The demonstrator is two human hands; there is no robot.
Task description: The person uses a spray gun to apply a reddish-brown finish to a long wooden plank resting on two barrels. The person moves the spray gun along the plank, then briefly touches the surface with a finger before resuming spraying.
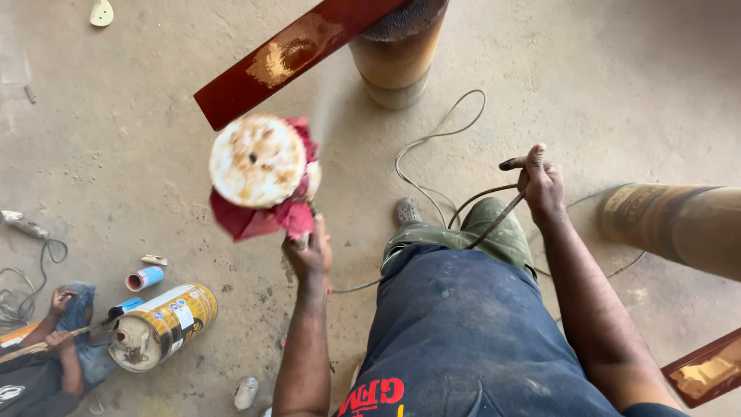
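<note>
My left hand (309, 255) grips a power sander wrapped in a red cloth (270, 216), and its round, dust-caked sanding disc (257, 161) faces up toward me. My right hand (540, 185) is raised to the right, its fingers closed on a dark power cord (494, 220) that loops across the floor. Just beyond the disc lies a dark red board (293, 54) with a patch sanded to bare wood. It rests on a tan cylinder (397, 54).
Another tan cylinder (671, 224) carries a second red board (706, 371) at the right. A large yellow can (162, 324) lies on the concrete floor at lower left, with a small tape roll (144, 278) beside it. A seated person (54, 347) holds a stick there.
</note>
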